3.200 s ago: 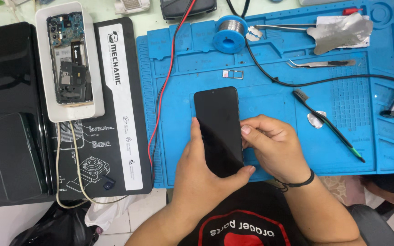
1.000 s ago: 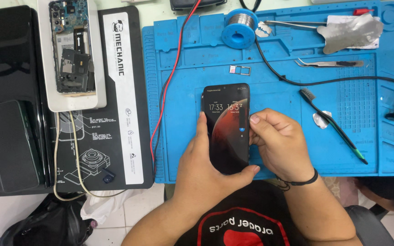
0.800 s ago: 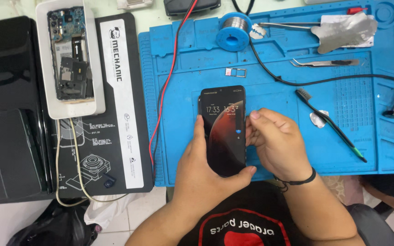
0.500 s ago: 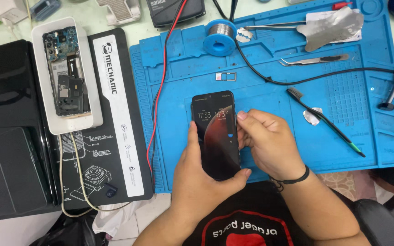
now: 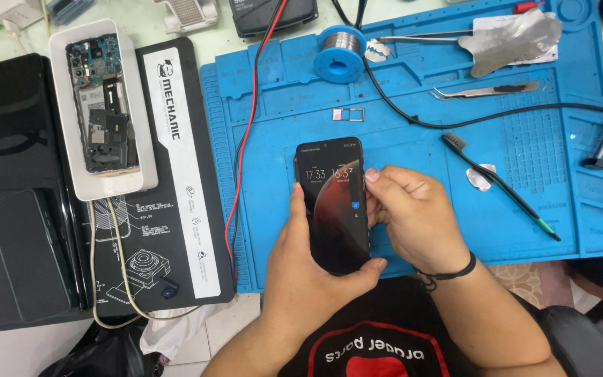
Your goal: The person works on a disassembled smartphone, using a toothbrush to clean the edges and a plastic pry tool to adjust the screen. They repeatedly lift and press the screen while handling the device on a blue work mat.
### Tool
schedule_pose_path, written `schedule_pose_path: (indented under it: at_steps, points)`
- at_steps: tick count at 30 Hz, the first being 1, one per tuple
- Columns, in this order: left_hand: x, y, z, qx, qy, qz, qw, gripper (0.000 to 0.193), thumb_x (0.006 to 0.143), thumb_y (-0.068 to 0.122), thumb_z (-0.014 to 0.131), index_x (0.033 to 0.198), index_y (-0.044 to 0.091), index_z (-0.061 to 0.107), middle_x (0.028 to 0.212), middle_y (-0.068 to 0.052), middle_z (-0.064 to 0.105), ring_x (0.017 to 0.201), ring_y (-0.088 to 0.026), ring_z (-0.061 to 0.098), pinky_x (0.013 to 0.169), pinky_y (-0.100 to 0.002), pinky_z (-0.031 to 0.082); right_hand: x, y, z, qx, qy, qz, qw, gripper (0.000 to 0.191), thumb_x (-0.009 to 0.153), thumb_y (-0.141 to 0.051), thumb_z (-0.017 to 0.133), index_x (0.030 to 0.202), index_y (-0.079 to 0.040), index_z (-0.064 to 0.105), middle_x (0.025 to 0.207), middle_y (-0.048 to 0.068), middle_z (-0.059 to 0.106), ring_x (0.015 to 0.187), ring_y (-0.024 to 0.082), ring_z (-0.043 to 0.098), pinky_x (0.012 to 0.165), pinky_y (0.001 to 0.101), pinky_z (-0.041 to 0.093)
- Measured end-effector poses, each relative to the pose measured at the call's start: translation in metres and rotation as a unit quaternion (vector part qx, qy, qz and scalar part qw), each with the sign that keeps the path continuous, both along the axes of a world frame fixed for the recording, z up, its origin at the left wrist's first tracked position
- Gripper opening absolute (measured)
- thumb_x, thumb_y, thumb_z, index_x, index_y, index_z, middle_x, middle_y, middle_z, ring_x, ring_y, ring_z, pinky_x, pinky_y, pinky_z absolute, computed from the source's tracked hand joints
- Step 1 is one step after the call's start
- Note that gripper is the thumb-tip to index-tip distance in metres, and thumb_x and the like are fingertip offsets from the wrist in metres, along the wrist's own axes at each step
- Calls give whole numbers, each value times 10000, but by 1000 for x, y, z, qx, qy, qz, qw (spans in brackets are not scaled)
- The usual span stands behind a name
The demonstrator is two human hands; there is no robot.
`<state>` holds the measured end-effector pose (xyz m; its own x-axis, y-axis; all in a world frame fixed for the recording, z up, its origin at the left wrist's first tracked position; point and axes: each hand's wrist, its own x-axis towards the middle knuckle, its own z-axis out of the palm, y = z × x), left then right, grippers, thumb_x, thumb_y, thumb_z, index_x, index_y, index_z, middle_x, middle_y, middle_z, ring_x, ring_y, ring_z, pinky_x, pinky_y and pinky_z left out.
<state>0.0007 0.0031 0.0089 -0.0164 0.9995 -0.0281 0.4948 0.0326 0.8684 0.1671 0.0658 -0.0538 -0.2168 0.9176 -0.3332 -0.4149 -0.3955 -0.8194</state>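
A black smartphone with a lit lock screen is held upright over the blue work mat. My left hand cradles it from below, thumb along its left edge and fingers wrapped under the bottom right corner. My right hand grips the phone's right edge, thumb pressing near the side at the upper half. A black band circles the right wrist.
A small metal card tray lies on the mat above the phone. A solder spool, tweezers, a brush tool, black and red cables surround it. An opened phone rests on a white block at left, beside a black mat and a laptop.
The phone's screen, dark 3.2 s ago, has lit up with a lock screen. Both hands keep the same hold; the view has shifted slightly.
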Motion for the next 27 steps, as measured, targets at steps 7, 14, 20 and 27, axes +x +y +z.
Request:
schedule_pose_path:
  at_steps: [7, 14, 20, 27]
  points:
    - [-1, 0, 1, -7, -3, -2, 1000, 1280, 664, 378, 931, 1527, -201, 184, 1235, -228, 670, 1110, -283, 727, 907, -326, 583, -1, 0, 0, 3, 4, 1, 1000, 266, 1043, -161, 582, 854, -3, 683, 776, 87, 698, 648, 148, 646, 600, 285, 548]
    - [-2, 0, 2, -16, -2, -1, 1000, 1279, 663, 380, 931, 1521, -203, 183, 1233, -237, 662, 1109, -292, 724, 902, -330, 584, -1, 1, 1, 4, -4, 6, 1000, 265, 1053, -166, 576, 869, -8, 683, 779, 80, 692, 662, 140, 638, 611, 276, 532]
    - [-2, 1, 2, -12, -2, 0, 1000, 1267, 664, 377, 929, 1516, -207, 196, 1235, -242, 665, 1113, -297, 724, 908, -333, 583, -1, 0, 3, -4, 2, 8, 1000, 267, 1047, -179, 576, 876, -4, 682, 782, 78, 695, 659, 141, 635, 615, 280, 535]
    - [-1, 2, 4, -25, -7, 5, 1000, 1263, 671, 372, 921, 1514, -213, 184, 1245, -242, 660, 1114, -288, 723, 908, -329, 584, -2, -4, 4, 0, -1, 13, 1000, 271, 1054, -231, 548, 911, -33, 668, 799, 44, 672, 706, 116, 603, 673, 269, 506]
